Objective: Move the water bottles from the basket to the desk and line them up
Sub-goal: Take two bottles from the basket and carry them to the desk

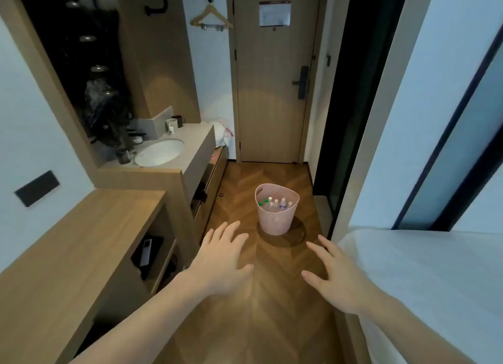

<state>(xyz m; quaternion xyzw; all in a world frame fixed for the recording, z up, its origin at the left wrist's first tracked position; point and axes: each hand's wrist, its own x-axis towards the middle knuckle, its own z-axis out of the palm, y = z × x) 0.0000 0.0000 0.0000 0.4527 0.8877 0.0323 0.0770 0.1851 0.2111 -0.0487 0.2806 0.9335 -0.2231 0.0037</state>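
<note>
Head camera: I'm looking down a narrow room toward a closed wooden door [275, 72]. My left hand [221, 257] is stretched out ahead of me over the herringbone floor [261, 323], palm down, fingers [231, 227] spread and holding nothing. My right hand [333, 275] is out alongside it, fingers [315, 250] spread too, nothing in them. Both hang in the air, well short of the target.

There's the pink basket [275, 222], standing upright on the floor beyond my hands, about midway between the cabinet front on the left and the dark doorway on the right. Inside it I can see the water bottles [275, 204] standing with their caps up, several white caps and a couple of green ones [266, 201], one bottle with a blue label; I can't count them for sure from here.

On my left runs the wooden surface [89, 235], its near edge coming toward me, with an open shelf below holding a dark device [147, 252]. Further along the same side sits a counter with a white sink [159, 152] and two mugs [174, 122] at its far corner. A wooden hanger [211, 18] hangs from a rail above. The corner of a white bed [424, 287] fills the lower right.
</note>
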